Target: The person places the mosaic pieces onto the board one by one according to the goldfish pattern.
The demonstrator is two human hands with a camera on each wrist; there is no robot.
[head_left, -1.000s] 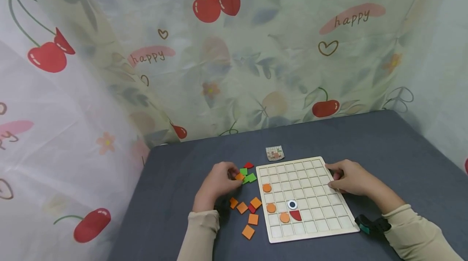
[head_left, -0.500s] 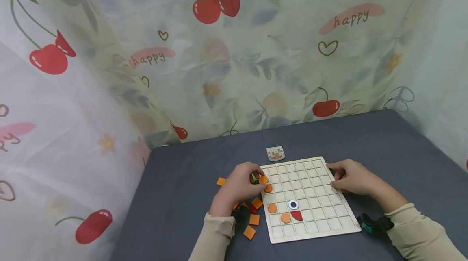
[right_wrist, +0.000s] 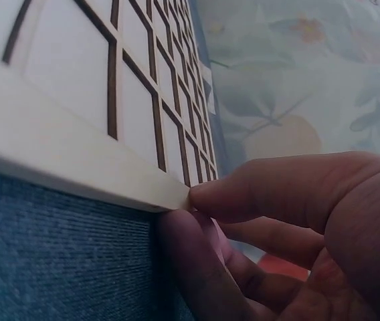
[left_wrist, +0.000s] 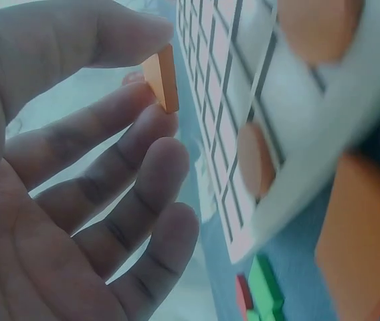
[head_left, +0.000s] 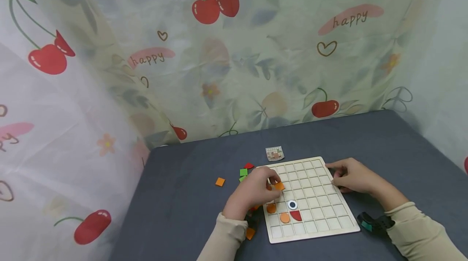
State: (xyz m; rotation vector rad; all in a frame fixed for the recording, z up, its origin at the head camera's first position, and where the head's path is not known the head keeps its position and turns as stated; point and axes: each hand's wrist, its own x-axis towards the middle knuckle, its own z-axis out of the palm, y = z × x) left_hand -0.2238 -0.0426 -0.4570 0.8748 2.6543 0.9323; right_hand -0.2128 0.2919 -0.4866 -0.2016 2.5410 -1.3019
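In the head view my left hand (head_left: 252,192) is over the left part of a pale wooden grid board (head_left: 321,212). Thumb and fingertips pinch an orange square tile (left_wrist: 166,79), held on edge above the board in the left wrist view. The other fingers are loosely bent. At the board's right edge, my right hand (head_left: 352,176) grips the rim between thumb and finger (right_wrist: 190,244). Set in cells on the board are orange discs (head_left: 284,217), a white eye disc (head_left: 292,205) and a red quarter-round piece (head_left: 296,215). The left hand partly covers another orange disc.
Left of the board lie green tiles (head_left: 243,172), a red piece (head_left: 249,165) and a lone orange tile (head_left: 220,181). More orange tiles (head_left: 250,233) are partly hidden under the left wrist. Behind the board is a small printed card (head_left: 274,153).
My left hand has moved right from the loose tiles to over the board, carrying the orange square tile. The right hand has stayed at the board's edge.
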